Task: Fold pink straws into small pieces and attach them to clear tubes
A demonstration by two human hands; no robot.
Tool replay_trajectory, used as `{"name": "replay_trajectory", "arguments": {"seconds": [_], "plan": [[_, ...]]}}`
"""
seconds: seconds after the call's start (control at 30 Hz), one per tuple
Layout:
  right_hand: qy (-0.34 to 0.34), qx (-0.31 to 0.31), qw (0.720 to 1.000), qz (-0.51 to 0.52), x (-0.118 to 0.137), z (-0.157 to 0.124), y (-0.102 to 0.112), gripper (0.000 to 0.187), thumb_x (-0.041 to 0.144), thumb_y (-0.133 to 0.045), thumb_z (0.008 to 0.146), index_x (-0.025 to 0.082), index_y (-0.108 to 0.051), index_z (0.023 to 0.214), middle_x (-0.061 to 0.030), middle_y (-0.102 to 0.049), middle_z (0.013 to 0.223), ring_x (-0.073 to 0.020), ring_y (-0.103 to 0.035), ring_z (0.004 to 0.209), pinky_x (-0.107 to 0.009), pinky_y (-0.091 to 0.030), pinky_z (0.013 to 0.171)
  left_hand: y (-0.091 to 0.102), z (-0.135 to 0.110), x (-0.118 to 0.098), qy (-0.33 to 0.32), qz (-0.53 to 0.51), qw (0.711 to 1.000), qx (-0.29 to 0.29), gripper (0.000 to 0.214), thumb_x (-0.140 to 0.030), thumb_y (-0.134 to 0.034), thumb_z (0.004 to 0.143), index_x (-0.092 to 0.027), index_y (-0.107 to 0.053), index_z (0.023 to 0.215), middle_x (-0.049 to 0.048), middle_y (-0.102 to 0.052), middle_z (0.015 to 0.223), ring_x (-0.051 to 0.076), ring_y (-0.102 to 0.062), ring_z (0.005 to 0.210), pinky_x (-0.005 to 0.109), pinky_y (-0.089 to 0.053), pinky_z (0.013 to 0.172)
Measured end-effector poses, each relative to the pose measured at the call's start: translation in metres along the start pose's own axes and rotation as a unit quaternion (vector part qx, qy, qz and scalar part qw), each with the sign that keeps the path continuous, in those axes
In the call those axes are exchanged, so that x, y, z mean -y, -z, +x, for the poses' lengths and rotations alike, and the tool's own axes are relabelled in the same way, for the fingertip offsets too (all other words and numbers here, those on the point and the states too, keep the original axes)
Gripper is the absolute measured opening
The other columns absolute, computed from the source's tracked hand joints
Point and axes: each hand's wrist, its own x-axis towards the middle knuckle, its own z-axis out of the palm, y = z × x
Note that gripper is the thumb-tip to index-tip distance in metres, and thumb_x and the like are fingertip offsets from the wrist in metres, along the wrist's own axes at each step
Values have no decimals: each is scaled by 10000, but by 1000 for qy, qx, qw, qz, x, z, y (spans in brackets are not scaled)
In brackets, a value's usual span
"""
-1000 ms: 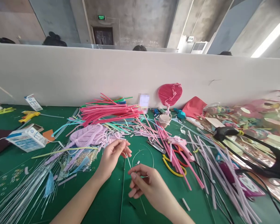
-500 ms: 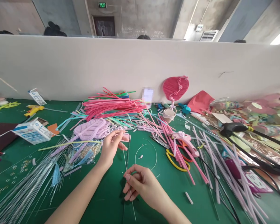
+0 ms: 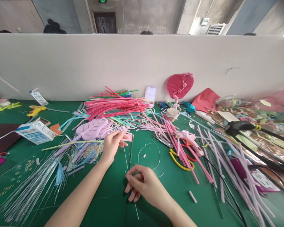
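A thin pale wire runs slantwise between my two hands above the green tabletop. My left hand is closed in a pinch on its upper end, beside a small lilac piece at the fingertips; whether that piece is held too I cannot tell. Lower down and to the right, my right hand pinches the same wire between thumb and forefinger, its other fingers curled. The wire's lower end sticks out below that hand. A loose curl of wire and a short pink offcut lie just beyond my right hand.
Pink and red pipe cleaners are heaped at the back. Wire stems and a lilac leaf shape lie left. Toward the right are yellow-handled scissors, a pink glue gun and a black lamp arm.
The view has shifted slightly. Both hands keep their pinch on the wire, and their positions are almost the same.
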Motion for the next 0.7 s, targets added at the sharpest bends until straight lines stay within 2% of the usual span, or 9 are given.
{"name": "replay_trajectory", "arguments": {"seconds": [0.2, 0.4, 0.7], "plan": [[-2, 5, 1000, -1, -5, 1, -2, 451, 592, -613, 761, 159, -511, 835, -27, -697, 659, -97, -607, 431, -185, -457, 404, 1, 3, 0, 6, 10, 1000, 4, 348, -445, -668, 761, -128, -730, 889, 88, -742, 818, 140, -656, 541, 211, -470, 484], [-6, 5, 1000, -6, 0, -1, 1, 463, 594, -633, 739, 155, -529, 845, -25, -692, 660, -101, -614, 446, -191, -467, 426, 2, 3, -1, 12, 9, 1000, 11, 354, -444, -655, 764, -123, -719, 900, 95, -745, 844, 145, -659, 537, 222, -476, 486], [-6, 5, 1000, -12, -3, 0, 1, 457, 595, -629, 745, 157, -543, 845, -10, -672, 663, -103, -621, 451, -193, -470, 427, 2, 1, -2, 5, 24, 999, 29, 373, -462, -637, 791, -131, -714, 945, 67, -734, 746, 143, -651, 501, 230, -479, 488]]}}
